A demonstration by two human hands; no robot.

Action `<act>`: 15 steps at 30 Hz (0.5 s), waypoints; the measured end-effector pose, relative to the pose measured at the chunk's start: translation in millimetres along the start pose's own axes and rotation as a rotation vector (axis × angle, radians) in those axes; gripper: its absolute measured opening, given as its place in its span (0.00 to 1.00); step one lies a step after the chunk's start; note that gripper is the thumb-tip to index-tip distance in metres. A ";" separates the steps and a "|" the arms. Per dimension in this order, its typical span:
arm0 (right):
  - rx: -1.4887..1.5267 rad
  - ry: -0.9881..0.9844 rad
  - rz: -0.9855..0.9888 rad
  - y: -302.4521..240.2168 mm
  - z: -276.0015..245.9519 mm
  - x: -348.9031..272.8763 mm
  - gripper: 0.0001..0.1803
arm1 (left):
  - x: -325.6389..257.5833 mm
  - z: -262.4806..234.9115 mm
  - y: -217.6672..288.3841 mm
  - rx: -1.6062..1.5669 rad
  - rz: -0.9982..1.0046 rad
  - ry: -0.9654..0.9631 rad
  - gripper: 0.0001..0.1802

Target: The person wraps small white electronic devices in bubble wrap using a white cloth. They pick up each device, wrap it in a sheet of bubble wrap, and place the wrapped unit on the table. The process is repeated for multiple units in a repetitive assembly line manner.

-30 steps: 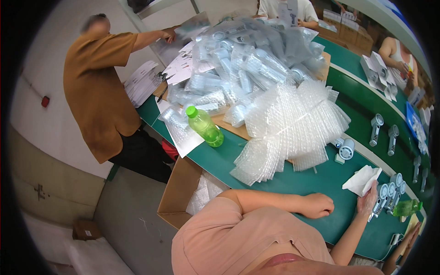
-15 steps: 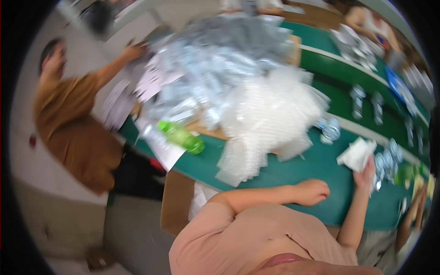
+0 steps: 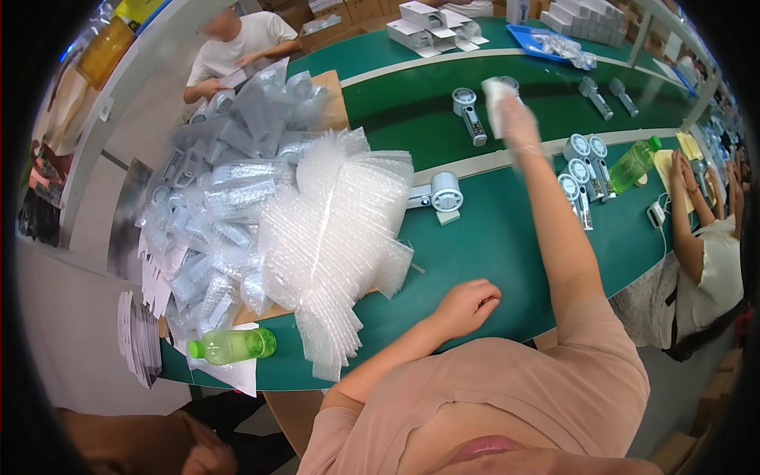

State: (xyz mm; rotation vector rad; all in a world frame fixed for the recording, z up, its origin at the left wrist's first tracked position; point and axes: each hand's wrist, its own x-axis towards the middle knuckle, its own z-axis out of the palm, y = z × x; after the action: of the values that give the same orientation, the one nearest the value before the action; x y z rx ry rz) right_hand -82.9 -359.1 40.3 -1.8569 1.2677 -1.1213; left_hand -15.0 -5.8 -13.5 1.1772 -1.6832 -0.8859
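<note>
Head view: right hand (image 3: 520,131) far out, fingers pinching cloth (image 3: 496,101) beside a fan (image 3: 473,125)! Left hand (image 3: 469,307) near, fingers curled together.

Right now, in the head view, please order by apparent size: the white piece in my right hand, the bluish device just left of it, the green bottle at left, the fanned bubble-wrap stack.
1. Fanned bubble-wrap stack
2. Green bottle
3. White piece and bluish device: too alike to rank, the piece being blurred.
</note>
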 end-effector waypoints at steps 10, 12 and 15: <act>-0.130 -0.140 0.053 19.5 61.1 6.8 0.31 | 5.9 3.1 -17.7 -0.106 -0.068 0.044 0.05; 0.490 -0.234 0.330 15.8 33.3 -4.3 0.29 | 5.5 7.1 -15.7 -0.134 -0.088 0.120 0.05; 1.024 -0.299 0.442 14.1 -2.0 -74.7 0.23 | 4.8 7.6 -13.5 -0.108 -0.064 0.319 0.06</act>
State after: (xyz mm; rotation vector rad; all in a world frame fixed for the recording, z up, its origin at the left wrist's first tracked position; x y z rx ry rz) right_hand -103.9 -294.1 6.9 -0.8702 0.6534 -0.9239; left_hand -18.4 -13.8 -27.1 1.2316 -1.3323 -0.7719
